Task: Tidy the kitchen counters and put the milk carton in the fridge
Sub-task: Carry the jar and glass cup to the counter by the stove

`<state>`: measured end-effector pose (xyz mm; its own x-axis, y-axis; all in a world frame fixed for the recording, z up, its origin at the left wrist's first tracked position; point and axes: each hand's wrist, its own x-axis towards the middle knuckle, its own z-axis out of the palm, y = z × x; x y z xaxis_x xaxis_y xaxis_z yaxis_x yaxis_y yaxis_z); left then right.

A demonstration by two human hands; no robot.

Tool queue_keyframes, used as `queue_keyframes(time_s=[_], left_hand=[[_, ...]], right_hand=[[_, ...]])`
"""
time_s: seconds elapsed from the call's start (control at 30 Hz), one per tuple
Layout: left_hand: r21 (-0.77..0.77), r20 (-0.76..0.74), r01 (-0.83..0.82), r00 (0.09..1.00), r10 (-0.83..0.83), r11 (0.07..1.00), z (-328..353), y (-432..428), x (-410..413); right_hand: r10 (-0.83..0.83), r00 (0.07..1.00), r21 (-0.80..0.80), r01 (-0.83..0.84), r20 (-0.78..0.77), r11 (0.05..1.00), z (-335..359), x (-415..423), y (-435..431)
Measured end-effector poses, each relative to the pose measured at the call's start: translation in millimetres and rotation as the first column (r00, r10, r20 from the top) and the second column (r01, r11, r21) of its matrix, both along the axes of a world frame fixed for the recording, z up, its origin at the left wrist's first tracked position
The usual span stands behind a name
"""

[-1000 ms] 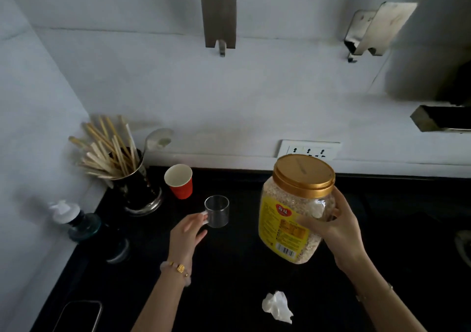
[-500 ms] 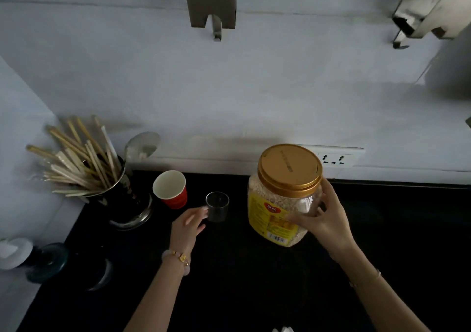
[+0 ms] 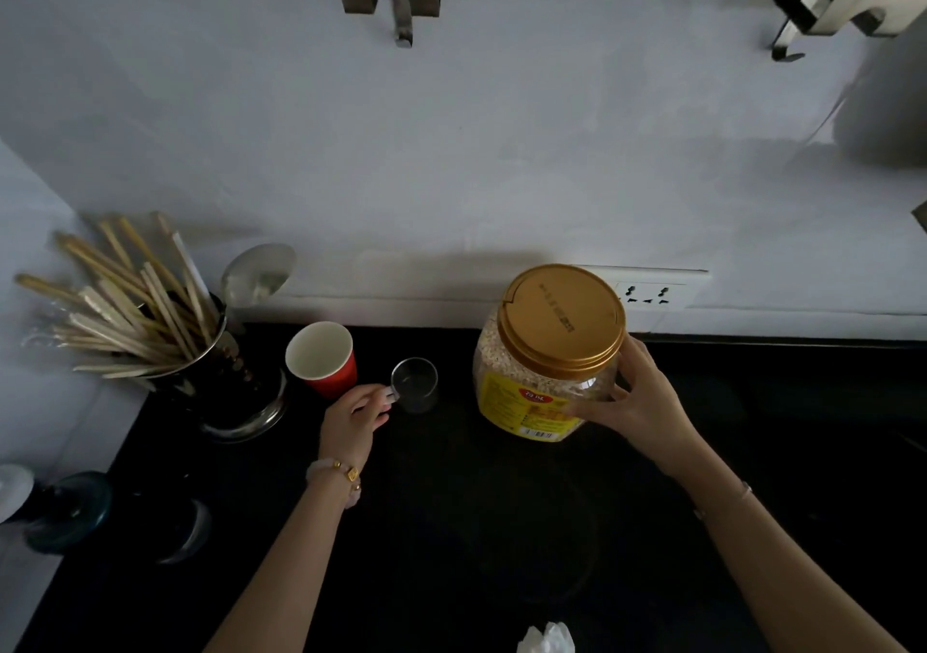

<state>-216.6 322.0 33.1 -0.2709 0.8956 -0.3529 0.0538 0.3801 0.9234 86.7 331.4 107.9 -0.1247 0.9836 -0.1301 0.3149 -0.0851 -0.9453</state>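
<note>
A person's right hand (image 3: 639,404) wraps its fingers around a gold-lidded plastic jar (image 3: 549,356) of grain standing on the black counter (image 3: 501,527) near the wall socket (image 3: 647,293), while the left hand (image 3: 353,419) pinches the handle of a small clear cup (image 3: 415,384) beside a red paper cup (image 3: 323,359). A metal holder of chopsticks (image 3: 150,321) stands at the far left; 1 crumpled tissue (image 3: 547,640) lies at the near edge. No milk carton is in view.
</note>
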Motion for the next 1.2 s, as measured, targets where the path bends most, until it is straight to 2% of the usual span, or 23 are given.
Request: queue_keyframes(time_s=[0.13,0.27,0.4,0.6,0.7,0.8,0.93,1.1,1.2], left_hand=[[0.020,0.007,-0.055,0.998,0.055,0.998,-1,6,3],[-0.006,0.079,-0.110,0.991,0.111,0.994,0,10,3],[-0.037,0.142,-0.133,0.980,0.137,0.990,2,11,6],[-0.070,0.184,-0.159,0.968,0.170,0.985,3,12,8],[-0.085,0.200,-0.135,0.968,0.150,0.987,3,13,8],[-0.109,0.243,-0.165,0.952,0.187,0.980,5,11,10],[-0.137,0.180,-0.135,0.971,0.159,0.981,15,-9,10],[-0.114,0.070,0.023,0.997,-0.015,0.993,35,-62,13],[-0.086,0.018,0.081,0.997,-0.079,0.993,43,-97,16]], right_hand=[[0.027,0.999,-0.021,-0.027,-0.036,0.999,3,4,3],[0.061,0.997,-0.050,-0.064,-0.052,0.997,7,9,6],[0.154,0.988,-0.079,-0.154,-0.006,0.985,12,17,13],[0.169,0.982,-0.060,-0.164,0.083,0.985,13,24,18],[0.156,0.987,-0.058,-0.153,0.040,0.987,9,24,16],[0.126,0.992,-0.048,-0.127,-0.010,0.991,5,22,9],[0.006,1.000,-0.052,-0.006,0.010,0.999,-2,17,-11],[-0.127,0.964,-0.061,0.145,0.234,0.988,-12,20,-49],[-0.205,0.951,-0.031,0.218,0.231,0.975,-7,24,-75]])
